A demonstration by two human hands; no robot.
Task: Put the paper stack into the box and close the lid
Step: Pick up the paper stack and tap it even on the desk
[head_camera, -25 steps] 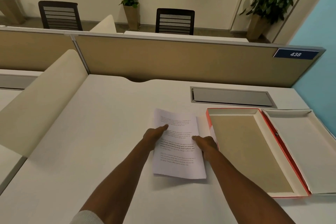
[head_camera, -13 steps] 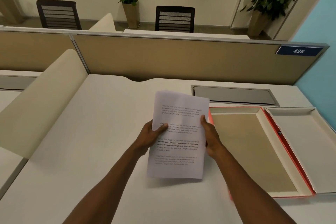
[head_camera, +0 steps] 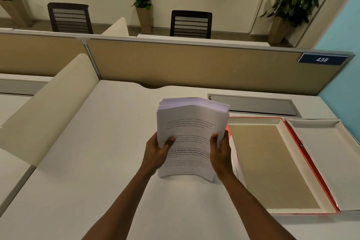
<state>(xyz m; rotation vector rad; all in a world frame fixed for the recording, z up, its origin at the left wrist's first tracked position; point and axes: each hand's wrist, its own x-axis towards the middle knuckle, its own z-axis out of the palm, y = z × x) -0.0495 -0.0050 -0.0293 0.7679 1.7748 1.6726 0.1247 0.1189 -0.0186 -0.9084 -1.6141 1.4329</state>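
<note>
The thick white paper stack (head_camera: 191, 121) is showing lines of small black print, some in bold. The shallow open cardboard box (head_camera: 253, 121) is showing a red outer edge, cream walls and a tan floor; its hinged lid (head_camera: 329, 163) is showing pale grey inside. The flat table (head_camera: 93, 161) is looking off-white. The dark blue plate (head_camera: 322, 59) is bearing white numerals 438.

box (head_camera: 272, 163) open, interior bare, lid (head_camera: 327, 161) aside
</note>
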